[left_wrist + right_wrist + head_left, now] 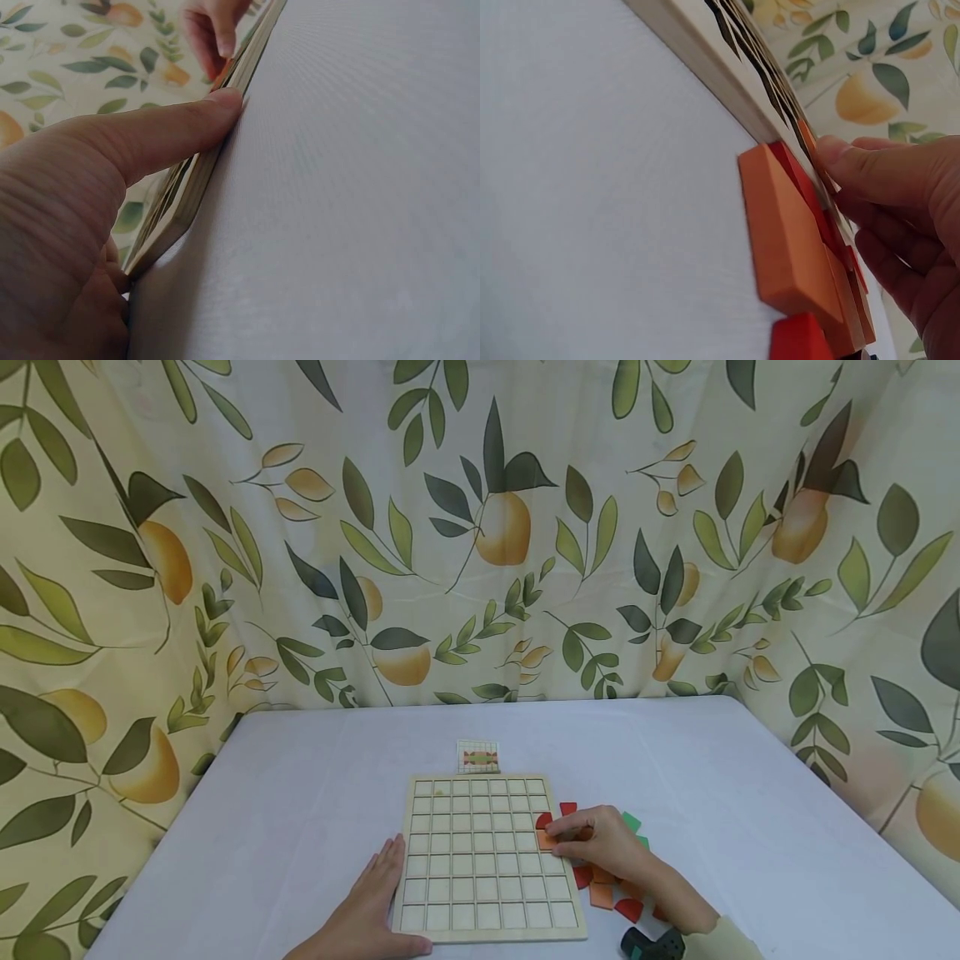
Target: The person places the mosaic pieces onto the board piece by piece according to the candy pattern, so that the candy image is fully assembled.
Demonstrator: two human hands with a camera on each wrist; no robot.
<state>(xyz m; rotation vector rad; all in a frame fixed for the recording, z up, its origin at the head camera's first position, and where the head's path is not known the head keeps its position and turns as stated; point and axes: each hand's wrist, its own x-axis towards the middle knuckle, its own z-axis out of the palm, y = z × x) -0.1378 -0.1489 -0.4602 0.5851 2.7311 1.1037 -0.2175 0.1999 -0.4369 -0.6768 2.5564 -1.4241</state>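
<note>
A pale wooden grid board point(487, 936) lies on the white-covered table. My left hand point(369, 906) rests against its near left corner, fairly straight fingers along the left side and thumb point(187, 124) on the front edge. At the board's right column, my right hand point(603, 839) pinches an orange square piece point(546, 841) between thumb and fingertips. The piece sits at a grid cell; whether it lies fully flat is hard to tell. Just beyond it, a red rounded piece point(543, 820) occupies another right-column cell.
Loose red and orange pieces point(601, 896) lie right of the board, partly under my right hand, with green ones point(632, 821) farther back. A small pattern card point(478, 757) stands behind the board. A black device point(651, 945) is by my right wrist. Leaf-patterned curtains point(480, 610) surround the table.
</note>
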